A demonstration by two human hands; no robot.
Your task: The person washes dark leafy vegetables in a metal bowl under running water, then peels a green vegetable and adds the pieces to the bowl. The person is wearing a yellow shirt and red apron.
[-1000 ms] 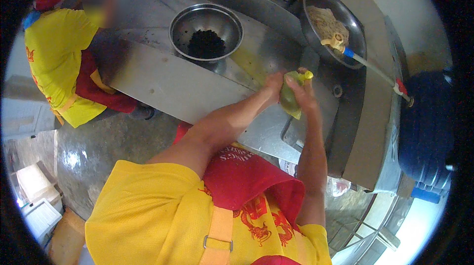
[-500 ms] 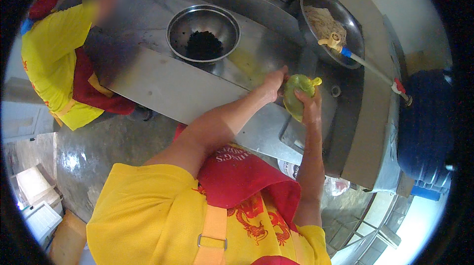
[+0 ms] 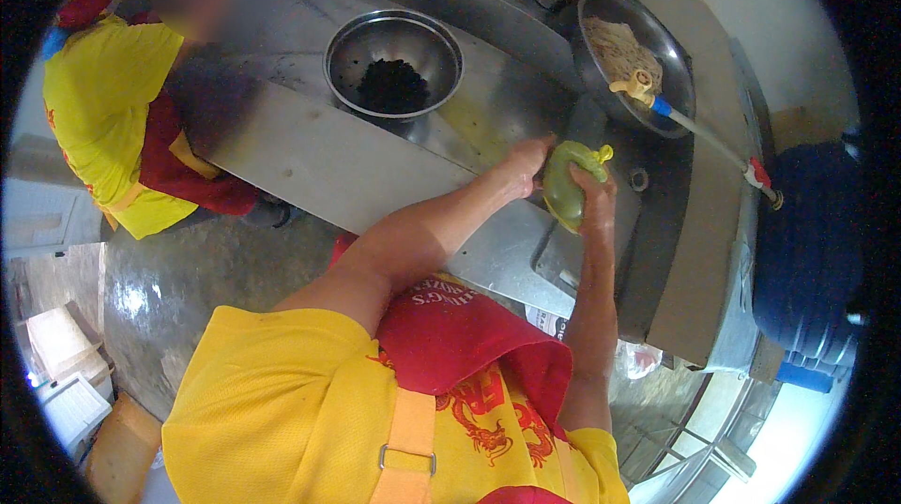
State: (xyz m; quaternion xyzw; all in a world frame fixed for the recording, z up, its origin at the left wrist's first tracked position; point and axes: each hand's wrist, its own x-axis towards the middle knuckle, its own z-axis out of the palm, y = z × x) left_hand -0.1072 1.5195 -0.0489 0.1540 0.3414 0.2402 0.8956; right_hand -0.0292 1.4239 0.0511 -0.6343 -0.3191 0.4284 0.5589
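- Fingers and thumb of our right hand point(image 3: 598, 196) are clamped around the upper side of a bulging clear plastic bag point(image 3: 565, 190) of yellow-green contents, the thumb pressed across its front.
- We hold this bag up over the right end of the steel counter point(image 3: 310, 143), well apart from the steel mixing bowl point(image 3: 427, 44).
- Our left hand point(image 3: 527, 166) is just beside the bag's left edge; we cannot tell whether its fingertips touch the plastic, since they turn away from view.
- As far as we can judge, the filling and closing are done: the neck is bunched into a yellow knot point(image 3: 604, 155), and the bag looks full. Opening or emptying, if either is left, has not begun.
- Dark crumbly food point(image 3: 392, 84) sits in the mixing bowl, with no yellow-green contents visible on it.
- Our left forearm point(image 3: 446, 208) slants up and rightward across the counter's front edge, with the wrist low and the hand reaching forward.
- Our right forearm point(image 3: 595, 288) rises nearly straight from below, its hand bent slightly inward toward the left one.
- Beyond, a wide steel basin point(image 3: 676, 72) holds a pale mass point(image 3: 612, 46) beneath a cream tap point(image 3: 640, 85).
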